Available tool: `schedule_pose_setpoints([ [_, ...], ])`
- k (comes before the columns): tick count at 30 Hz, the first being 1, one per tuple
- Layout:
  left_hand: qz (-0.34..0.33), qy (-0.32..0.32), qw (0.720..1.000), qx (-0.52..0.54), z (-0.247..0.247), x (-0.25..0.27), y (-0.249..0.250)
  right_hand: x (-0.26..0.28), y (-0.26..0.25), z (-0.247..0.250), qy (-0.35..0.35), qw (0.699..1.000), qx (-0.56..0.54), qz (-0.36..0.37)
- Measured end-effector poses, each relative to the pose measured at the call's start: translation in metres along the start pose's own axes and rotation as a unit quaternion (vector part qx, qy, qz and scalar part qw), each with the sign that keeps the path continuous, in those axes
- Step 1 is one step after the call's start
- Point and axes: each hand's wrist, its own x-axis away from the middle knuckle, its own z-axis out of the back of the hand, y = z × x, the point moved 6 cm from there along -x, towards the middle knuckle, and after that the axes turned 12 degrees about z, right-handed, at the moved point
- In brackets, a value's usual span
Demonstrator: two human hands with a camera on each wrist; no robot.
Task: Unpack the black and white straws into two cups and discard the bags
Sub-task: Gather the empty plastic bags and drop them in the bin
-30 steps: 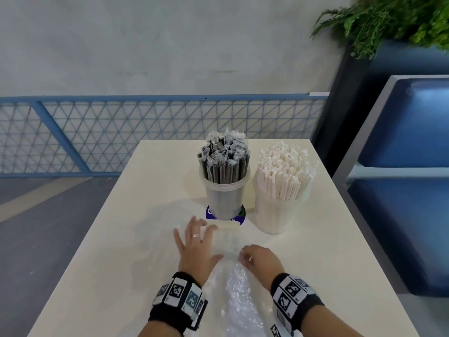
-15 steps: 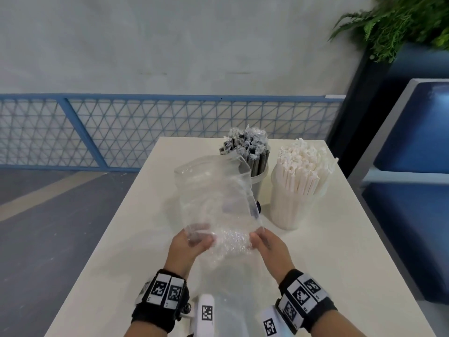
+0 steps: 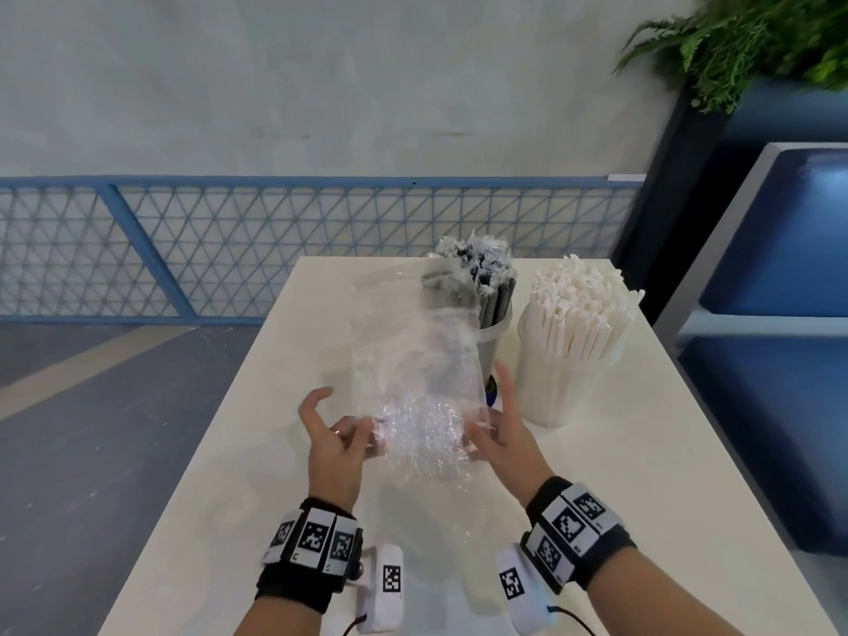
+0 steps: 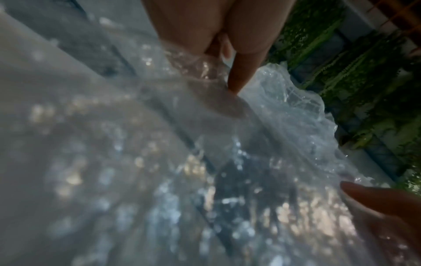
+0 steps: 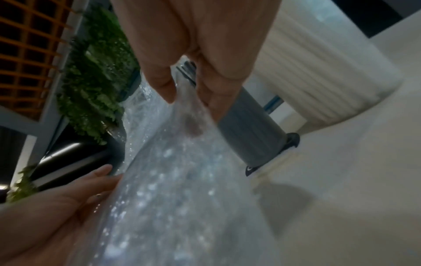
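Observation:
Two cups stand at the far end of the table [image 3: 642,452]. One cup holds black straws [image 3: 493,291], the other white straws [image 3: 576,314]. I hold the empty clear plastic bags [image 3: 413,360] upright above the table, just in front of the black-straw cup. My left hand [image 3: 348,429] holds their lower left edge, with the index finger lifted free. My right hand [image 3: 491,420] pinches the lower right edge between thumb and fingers [image 5: 214,97]. The crinkled plastic [image 4: 159,162] fills the left wrist view under my fingers [image 4: 239,77].
A blue mesh railing [image 3: 229,241] runs behind the table, with grey floor to the left. A blue bench [image 3: 780,268] stands close on the right, with a green plant [image 3: 757,39] above it. The black-straw cup [image 5: 250,129] stands right behind my right hand.
A second ago the bags lay flat on the table under both hands. They have since been lifted upright, and my fingers have shifted along their lower edge.

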Motion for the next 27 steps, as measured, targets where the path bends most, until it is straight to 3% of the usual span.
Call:
schedule_pose_setpoints([
  [6, 0.01, -0.06, 0.997, -0.054, 0.01, -0.002, 0.01, -0.003, -0.026, -0.023, -0.084, 0.987, 0.092, 0.099],
  [10, 0.02, -0.126, 0.977, -0.172, 0.014, -0.001, 0.013, -0.003, -0.025, -0.028, -0.143, 0.976, 0.134, 0.092],
  [13, 0.025, -0.158, 0.967, -0.198, 0.021, 0.0, 0.012, -0.004, -0.023, -0.028, -0.167, 0.96, 0.209, 0.082],
  [17, -0.021, -0.122, 0.967, -0.224, 0.029, 0.001, 0.016, -0.005, -0.025, -0.028, -0.123, 0.958, 0.243, 0.094],
  [22, -0.17, -0.021, 0.928, -0.331, 0.034, 0.002, 0.032, -0.002, -0.029, -0.027, -0.045, 0.967, 0.222, 0.118],
  [24, -0.181, -0.02, 0.926, -0.33, 0.036, -0.001, 0.037, 0.001, -0.035, -0.026, -0.028, 0.963, 0.221, 0.153],
  [27, -0.121, -0.084, 0.949, -0.278, 0.031, -0.001, 0.042, 0.006, -0.044, -0.019, -0.004, 0.955, 0.225, 0.194],
])
